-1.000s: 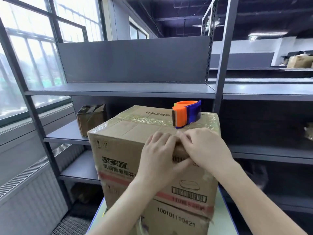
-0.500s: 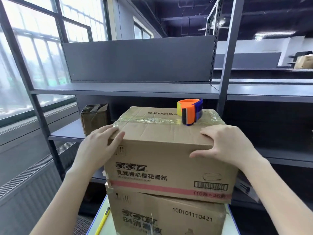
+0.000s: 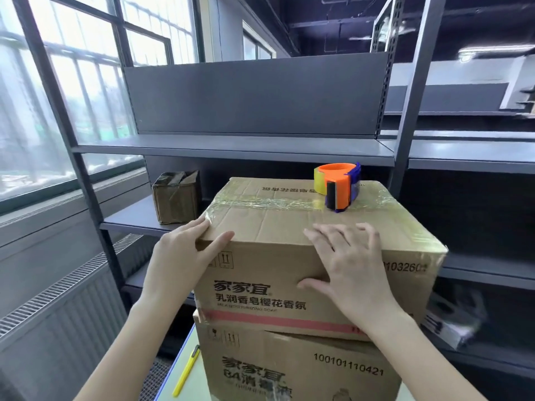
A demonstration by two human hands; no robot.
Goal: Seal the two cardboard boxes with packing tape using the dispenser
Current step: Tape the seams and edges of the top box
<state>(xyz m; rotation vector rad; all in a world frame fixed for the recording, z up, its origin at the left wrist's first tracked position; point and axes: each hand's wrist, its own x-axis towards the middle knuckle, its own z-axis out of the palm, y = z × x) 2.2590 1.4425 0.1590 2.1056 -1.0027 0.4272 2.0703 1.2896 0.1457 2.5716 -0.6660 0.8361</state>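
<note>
A grey metal shelving unit (image 3: 231,146) fills the background beside a bank of tall windows. In front of it two brown printed cardboard boxes are stacked. The upper cardboard box (image 3: 275,285) sits slightly askew on the lower cardboard box (image 3: 289,366), and a wrinkled strip of clear tape runs across its closed top flaps. The lower one rests on a pale table surface (image 3: 194,392).

Both hands are on the upper box, well apart. The left hand (image 3: 176,256) lies against the near left top corner, with its fingers along the left side and its thumb across the front edge. The right hand (image 3: 350,270) lies over the front top edge, its fingers spread flat on the lid and its thumb down on the front face. Neither hand holds anything.

A small, dark brown, crumpled carton (image 3: 176,195) stands on a lower shelf to the left. The orange and purple plastic tape dispenser (image 3: 338,186), loaded with a yellowish roll, stands untouched on the upper box's top near the far right, on the tape strip. A slim yellow pen-like tool (image 3: 186,371) lies on the table beside the lower box.
</note>
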